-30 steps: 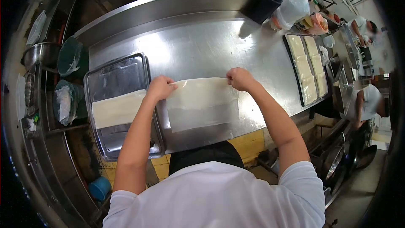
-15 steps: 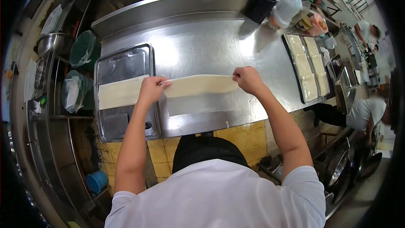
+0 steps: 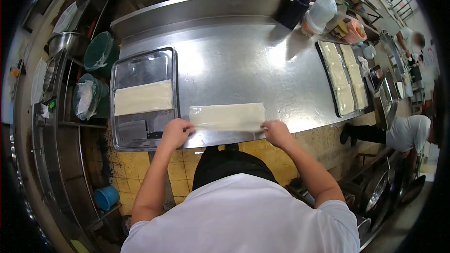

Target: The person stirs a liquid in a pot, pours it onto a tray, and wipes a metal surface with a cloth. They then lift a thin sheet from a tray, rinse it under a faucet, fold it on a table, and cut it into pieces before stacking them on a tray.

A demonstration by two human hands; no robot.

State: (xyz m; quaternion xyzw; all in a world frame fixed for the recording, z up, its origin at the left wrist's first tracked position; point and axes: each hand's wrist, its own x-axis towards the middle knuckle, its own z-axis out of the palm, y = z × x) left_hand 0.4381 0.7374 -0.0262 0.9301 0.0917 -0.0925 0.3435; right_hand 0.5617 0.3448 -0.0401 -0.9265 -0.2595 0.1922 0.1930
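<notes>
A pale, rectangular dough sheet (image 3: 228, 117) lies on the steel table near its front edge. My left hand (image 3: 177, 133) pinches at its near left corner, while the fingers of my right hand (image 3: 277, 133) are closed at the near right corner. To the left, a dark metal tray (image 3: 143, 68) holds more dough (image 3: 143, 97), long and flat. In front of that dough, a broad flat blade (image 3: 131, 130) with a black handle rests on the tray, close to my left hand.
On the right of the steel table (image 3: 225, 61) stands a second tray (image 3: 328, 77) with two rows of dough pieces. A dark bottle (image 3: 295, 9) and a bagged container (image 3: 319, 15) are at the back. Green bins (image 3: 99, 51) sit left; a person (image 3: 408, 131) is at far right.
Both hands have come down toward me, the left also slightly rightward. The dough sheet stretched between them now lies on the table. The blade's handle on the tray is uncovered.
</notes>
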